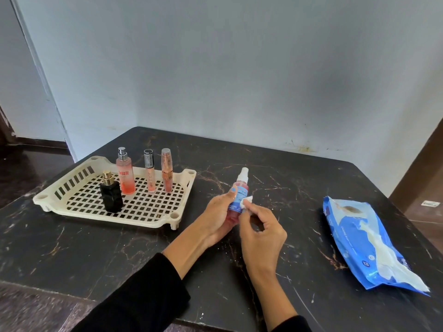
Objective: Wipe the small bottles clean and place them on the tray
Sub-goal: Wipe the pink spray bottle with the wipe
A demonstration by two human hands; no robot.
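My left hand (pixel 217 218) grips a small pink spray bottle (pixel 239 188) with a white cap and blue label, held upright above the table. My right hand (pixel 260 232) pinches a small white wipe (pixel 247 201) against the bottle's label. On the cream slotted tray (pixel 79 174) at the left stand a black perfume bottle (pixel 110 196) with a gold cap, a pink Envage spray bottle (pixel 125 174), a slim lip gloss tube (pixel 150 174) and a peach tube (pixel 167 173).
A blue pack of wet wipes (pixel 359 238) lies at the right of the dark marble table (pixel 119 255), a white sheet sticking out of it. A pale wall stands right behind the table. The table's near edge runs under my forearms.
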